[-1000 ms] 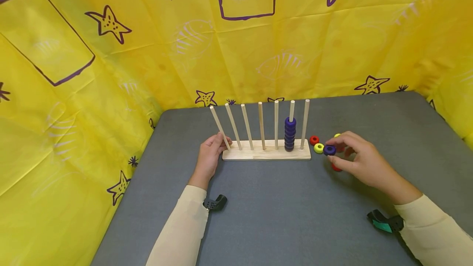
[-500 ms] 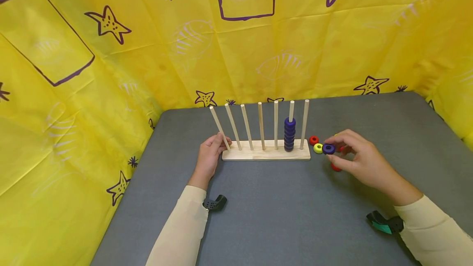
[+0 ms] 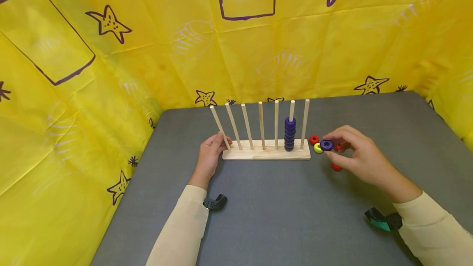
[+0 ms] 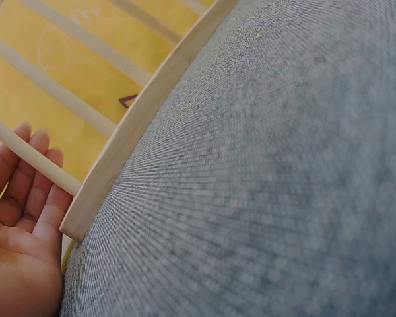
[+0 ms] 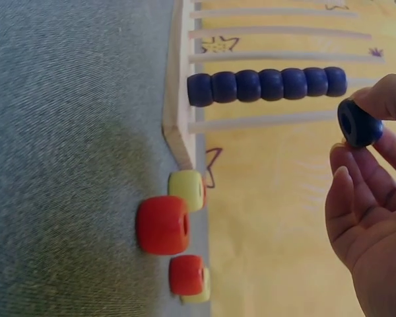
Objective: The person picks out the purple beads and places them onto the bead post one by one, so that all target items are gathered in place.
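A wooden peg rack point(image 3: 266, 155) stands on the grey table, and a stack of dark blue ring beads point(image 3: 290, 134) fills much of its second peg from the right. My left hand point(image 3: 210, 156) holds the rack's left end, its fingers behind the leftmost peg and its thumb beside it. In the left wrist view, those fingers point(image 4: 36, 191) curve up behind the peg, close against the end of the base. Right of the rack, my right hand point(image 3: 356, 151) pinches a dark blue ring bead point(image 5: 360, 123) between thumb and fingers, raised above the table.
Loose beads lie right of the rack: a red bead point(image 3: 314, 140), a yellow bead point(image 3: 318, 148) and more red ones, including a front red bead point(image 3: 336, 167) under the right hand. A yellow patterned cloth point(image 3: 236, 52) hangs behind the table.
My right hand has lifted the blue bead slightly up and to the left, now overlapping the yellow bead. The left hand and rack have stayed in place.
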Demonstrator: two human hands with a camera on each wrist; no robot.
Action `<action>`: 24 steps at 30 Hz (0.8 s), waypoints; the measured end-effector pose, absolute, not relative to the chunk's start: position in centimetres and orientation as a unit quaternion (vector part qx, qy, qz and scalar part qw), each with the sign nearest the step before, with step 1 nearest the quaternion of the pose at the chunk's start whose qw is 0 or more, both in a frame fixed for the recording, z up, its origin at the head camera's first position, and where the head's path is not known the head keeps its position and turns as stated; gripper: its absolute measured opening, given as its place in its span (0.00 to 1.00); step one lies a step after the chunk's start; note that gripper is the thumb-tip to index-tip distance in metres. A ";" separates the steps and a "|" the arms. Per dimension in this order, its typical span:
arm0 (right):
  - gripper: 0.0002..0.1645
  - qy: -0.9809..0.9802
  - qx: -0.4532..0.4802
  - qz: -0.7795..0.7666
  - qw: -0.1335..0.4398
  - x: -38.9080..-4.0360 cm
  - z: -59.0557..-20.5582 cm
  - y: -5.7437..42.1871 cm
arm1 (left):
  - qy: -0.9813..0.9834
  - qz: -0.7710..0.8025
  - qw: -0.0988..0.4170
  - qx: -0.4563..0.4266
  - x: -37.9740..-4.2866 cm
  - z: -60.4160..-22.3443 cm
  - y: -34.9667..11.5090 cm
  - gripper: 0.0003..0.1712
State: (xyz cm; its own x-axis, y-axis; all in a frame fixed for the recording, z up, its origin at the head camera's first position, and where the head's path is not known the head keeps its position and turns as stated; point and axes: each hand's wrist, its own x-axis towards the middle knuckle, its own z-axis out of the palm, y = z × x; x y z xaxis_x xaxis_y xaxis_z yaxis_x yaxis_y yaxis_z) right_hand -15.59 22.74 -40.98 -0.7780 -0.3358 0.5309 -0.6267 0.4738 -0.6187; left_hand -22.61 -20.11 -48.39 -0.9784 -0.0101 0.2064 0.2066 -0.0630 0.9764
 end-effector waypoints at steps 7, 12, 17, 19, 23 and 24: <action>0.27 -0.839 0.290 0.428 0.171 -15.6 -40.2 22.3 | -0.675 -0.731 0.073 -0.070 -22.6 -48.4 -20.0 0.27; 0.27 -0.841 0.286 0.426 0.172 -15.7 -39.6 22.0 | -0.674 -0.732 0.074 -0.068 -22.6 -48.3 -20.0 0.27; 0.27 -0.837 0.291 0.431 0.171 -15.7 -39.0 21.6 | -0.679 -0.728 0.073 -0.067 -22.6 -48.3 -20.0 0.27; 0.27 -0.834 0.296 0.433 0.172 -15.7 -38.8 21.4 | -0.678 -0.728 0.072 -0.067 -22.6 -48.3 -20.0 0.27; 0.28 -0.824 0.311 0.437 0.183 -16.0 -38.5 21.2 | -0.677 -0.729 0.073 -0.067 -22.6 -48.3 -20.0 0.27; 0.29 -0.821 0.314 0.438 0.187 -16.0 -38.5 21.2 | -0.678 -0.729 0.073 -0.067 -22.6 -48.3 -20.0 0.27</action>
